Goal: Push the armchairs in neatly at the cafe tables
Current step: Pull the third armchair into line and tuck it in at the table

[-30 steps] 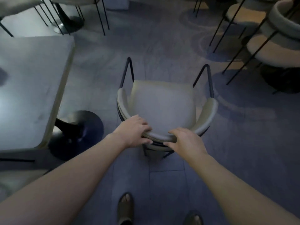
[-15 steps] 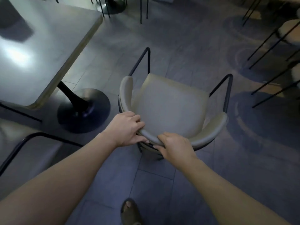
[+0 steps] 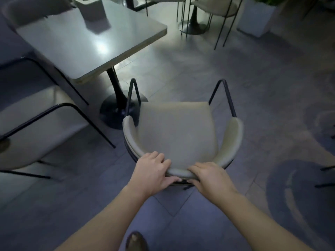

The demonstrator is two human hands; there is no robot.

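Observation:
A beige armchair (image 3: 176, 131) with a curved padded back and thin black metal legs stands on the tiled floor in front of me, its open side facing away. My left hand (image 3: 153, 172) and my right hand (image 3: 211, 177) both grip the top of its backrest, side by side. A grey square cafe table (image 3: 76, 42) on a black pedestal base (image 3: 116, 109) stands to the upper left. The chair's front left leg is close to that pedestal base, and the seat is outside the table's edge.
A second beige armchair (image 3: 34, 124) sits at the left under the table's near side. A grey box (image 3: 93, 9) rests on the tabletop. More chairs and a round-based table (image 3: 194, 27) stand at the back, beside a white planter (image 3: 257, 17). My foot (image 3: 136, 241) shows below.
The chair has turned and shifted towards the table; the tabletop and pedestal now lie ahead at the upper left rather than far left. Both hands have kept their hold on the backrest.

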